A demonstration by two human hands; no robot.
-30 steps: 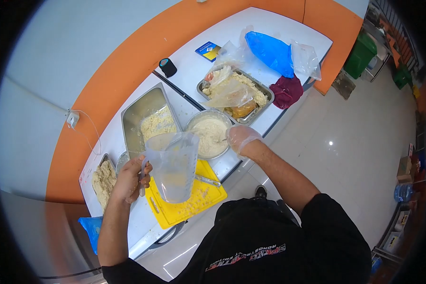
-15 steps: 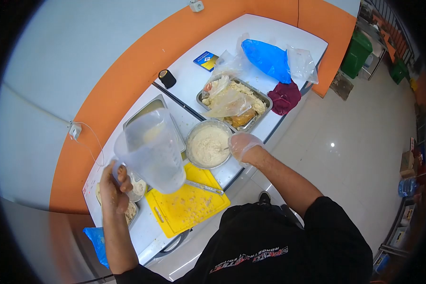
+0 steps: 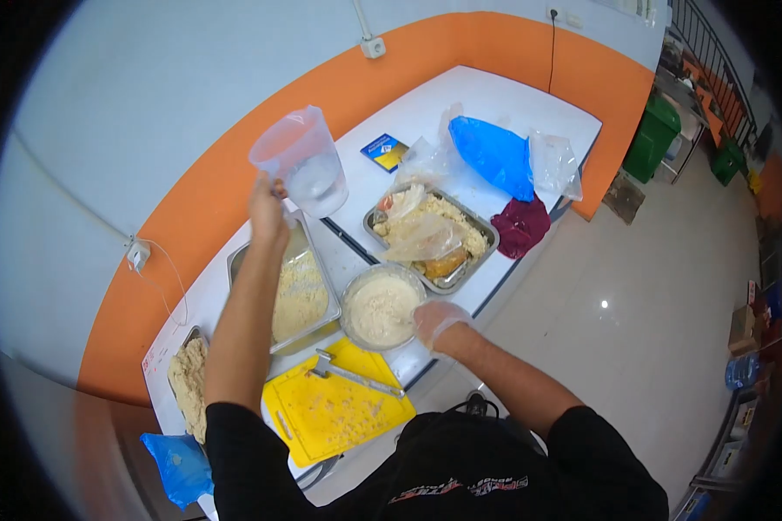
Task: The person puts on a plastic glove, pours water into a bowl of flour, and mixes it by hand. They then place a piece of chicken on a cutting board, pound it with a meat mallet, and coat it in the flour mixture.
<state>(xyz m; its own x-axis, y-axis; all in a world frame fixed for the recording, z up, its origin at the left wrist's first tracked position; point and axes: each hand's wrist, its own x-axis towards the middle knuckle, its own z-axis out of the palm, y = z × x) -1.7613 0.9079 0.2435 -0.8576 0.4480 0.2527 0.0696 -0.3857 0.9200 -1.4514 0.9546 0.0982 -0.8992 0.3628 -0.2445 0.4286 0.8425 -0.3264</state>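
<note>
Jug (image 3: 304, 161) held high in the left hand (image 3: 268, 208), fingers wrapped round its handle, above the far end of the tray (image 3: 304, 247) of pale mix. Right hand (image 3: 439, 321), gloved, sits at the near rim of the bowl (image 3: 345, 306) on the tabletop (image 3: 460, 95); whether its fingers grip anything is impossible to tell. Yellow board (image 3: 334, 408) lies just beside the bowl.

Bright, even light floods the white counter (image 3: 426, 113); shadows are soft and short. The clear jug (image 3: 308, 165) at eleven o'clock glows, crisp enough. There's a glare spot on the floor (image 3: 604, 305) at three o'clock. Heavy fisheye bend, a black vignette all round, and the rim smears from four o'clock.
</note>
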